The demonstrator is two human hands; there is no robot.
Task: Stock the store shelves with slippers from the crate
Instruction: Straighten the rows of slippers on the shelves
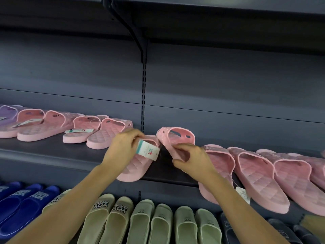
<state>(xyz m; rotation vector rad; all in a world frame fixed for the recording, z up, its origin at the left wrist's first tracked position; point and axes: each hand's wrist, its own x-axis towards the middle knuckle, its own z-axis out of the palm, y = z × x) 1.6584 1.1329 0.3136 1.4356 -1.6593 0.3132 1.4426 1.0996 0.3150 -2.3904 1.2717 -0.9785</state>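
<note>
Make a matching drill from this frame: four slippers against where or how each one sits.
Things
1. pink quilted rubber slipper with a white paper tag
2. pink quilted rubber slipper without a tag
3. olive-green rubber slippers with a YOY logo
4. lilac rubber slipper

States
A. far left end of the middle shelf
B. tipped up at an angle, gripped by the right hand
C. bottom row, under the forearms
D. sole down on the middle shelf, left hand holding it at the strap

Pairs: 1-D, 2-B, 3-C, 4-A
</note>
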